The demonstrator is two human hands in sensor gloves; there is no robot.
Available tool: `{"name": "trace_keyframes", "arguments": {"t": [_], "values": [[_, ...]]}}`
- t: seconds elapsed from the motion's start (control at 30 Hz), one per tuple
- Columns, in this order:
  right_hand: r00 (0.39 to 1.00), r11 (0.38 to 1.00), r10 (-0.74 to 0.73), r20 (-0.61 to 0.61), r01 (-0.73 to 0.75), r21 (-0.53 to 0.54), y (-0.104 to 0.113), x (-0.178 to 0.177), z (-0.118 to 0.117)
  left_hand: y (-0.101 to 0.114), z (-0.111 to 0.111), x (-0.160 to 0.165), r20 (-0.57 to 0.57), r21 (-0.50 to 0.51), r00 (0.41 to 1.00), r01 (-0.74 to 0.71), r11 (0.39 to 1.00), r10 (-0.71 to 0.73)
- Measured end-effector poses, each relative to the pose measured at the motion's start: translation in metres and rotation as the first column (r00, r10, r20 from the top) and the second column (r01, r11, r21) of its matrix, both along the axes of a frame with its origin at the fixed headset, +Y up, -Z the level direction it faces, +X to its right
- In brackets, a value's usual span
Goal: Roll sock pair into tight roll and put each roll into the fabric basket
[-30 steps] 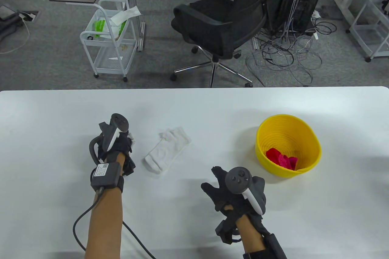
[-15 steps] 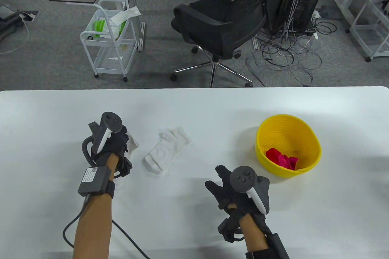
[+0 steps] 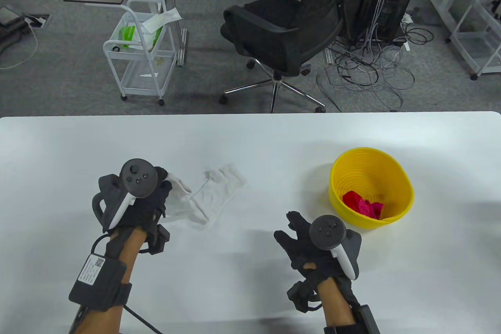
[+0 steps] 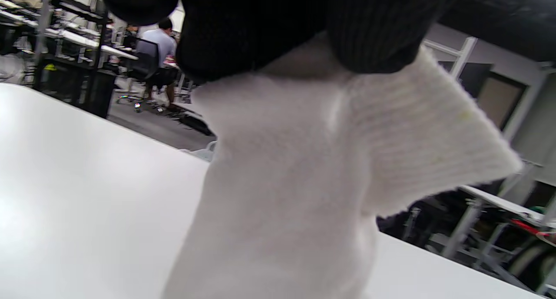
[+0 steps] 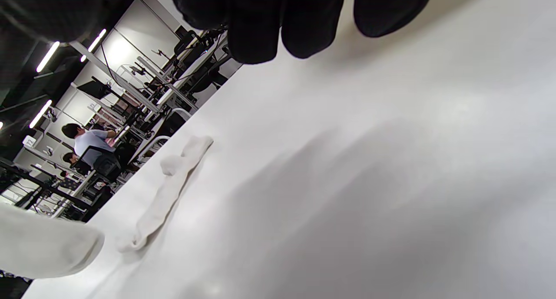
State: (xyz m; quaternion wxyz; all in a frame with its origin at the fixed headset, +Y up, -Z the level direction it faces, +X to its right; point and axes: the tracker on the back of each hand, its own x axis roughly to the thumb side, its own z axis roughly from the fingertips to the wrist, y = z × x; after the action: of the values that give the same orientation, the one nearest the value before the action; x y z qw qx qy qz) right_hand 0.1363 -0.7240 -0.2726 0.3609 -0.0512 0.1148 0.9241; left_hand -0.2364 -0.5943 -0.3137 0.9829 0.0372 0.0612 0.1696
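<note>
— Where do we see the socks?
— One white sock [image 3: 219, 189] lies flat mid-table; our left hand [image 3: 146, 203] pinches the other sock [image 4: 304, 181] beside it.
— And our right hand [image 3: 309, 246]?
— Fingers relaxed, holding nothing, near the yellow basket [image 3: 399, 177].

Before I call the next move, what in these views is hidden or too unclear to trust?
- Left hand fingers, table view: under the tracker; the wrist view shows fingertips pinching the held white sock.
- Held sock's lower end, left wrist view: cut by the bottom edge.
- Red roll in the yellow basket, table view: partly behind the near wall; tightness unclear.
- Second white sock, table view: blends into the white table.
- Right hand palm: faces down, hidden.
</note>
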Motion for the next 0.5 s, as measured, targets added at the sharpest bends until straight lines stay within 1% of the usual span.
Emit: {"name": "trace_keyframes", "arguments": {"t": [0.07,0.1,0.23,0.33,0.37,0.5], "values": [[1.0,1.0,-0.018,0.012,0.018,0.004,0.0,0.002,0.0,0.009,0.013,0.013,0.04,0.012,0.999,0.004,1.0,-0.005],[0.999,0.999,-0.037,0.019,0.037,0.002,0.0,0.003,0.0,0.016,0.025,0.026,0.08,0.021,0.997,0.0,1.0,-0.001],[0.997,0.997,-0.069,0.033,0.068,0.026,0.004,0.008,0.001,0.022,0.049,0.057,0.16,-0.002,0.987,-0.031,1.0,0.031],[0.992,0.992,-0.118,0.053,0.115,0.06,0.009,0.013,0.002,0.018,0.065,0.083,0.227,-0.057,0.973,-0.03,0.998,0.042],[0.988,0.988,-0.141,0.061,0.137,0.069,0.011,0.016,0.002,0.013,0.071,0.094,0.256,-0.094,0.965,-0.032,0.995,0.056],[0.981,0.982,-0.175,0.085,0.168,0.081,0.013,0.024,0.001,-0.006,0.077,0.12,0.308,-0.216,0.94,-0.077,0.973,0.143]]}}
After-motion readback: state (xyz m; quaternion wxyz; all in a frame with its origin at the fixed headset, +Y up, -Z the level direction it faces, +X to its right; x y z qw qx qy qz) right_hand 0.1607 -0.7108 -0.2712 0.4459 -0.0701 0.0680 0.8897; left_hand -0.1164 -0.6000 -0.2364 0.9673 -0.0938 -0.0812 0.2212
